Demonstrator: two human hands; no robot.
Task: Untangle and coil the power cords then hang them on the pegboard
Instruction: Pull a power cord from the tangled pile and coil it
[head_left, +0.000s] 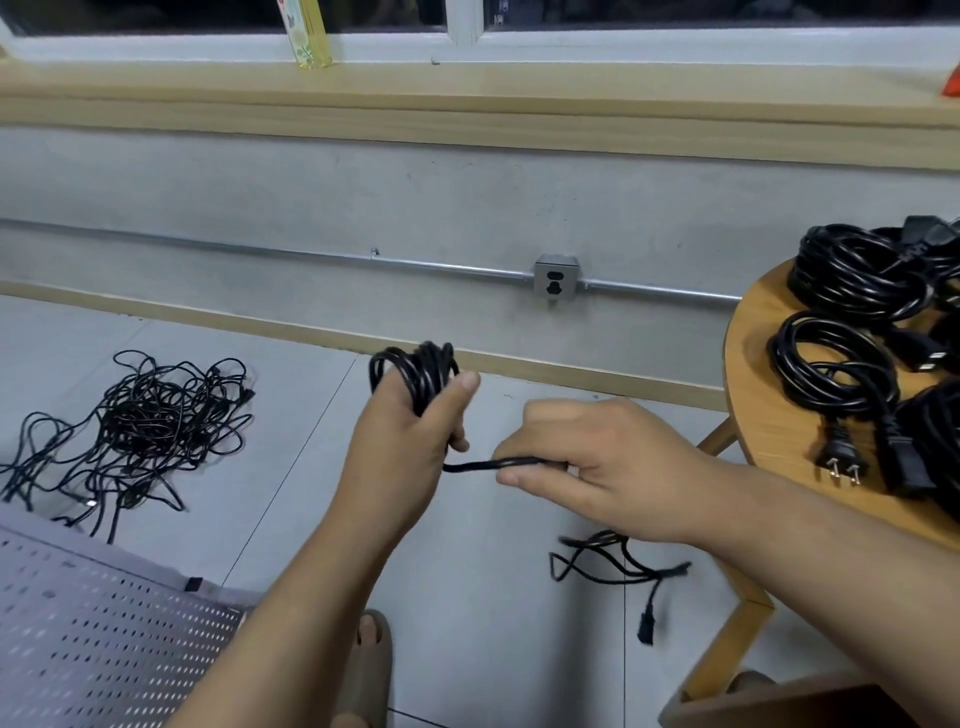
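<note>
Power cord loops are gripped in the curled fingers of the left hand; its free strand is pinched by fingers of the right hand.

Glossy black plastic cords, matt wooden table, perforated metal pegboard

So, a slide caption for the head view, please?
Left hand holds a cord coil, right hand pinches its free length; tangled cords lie on the floor.
</note>
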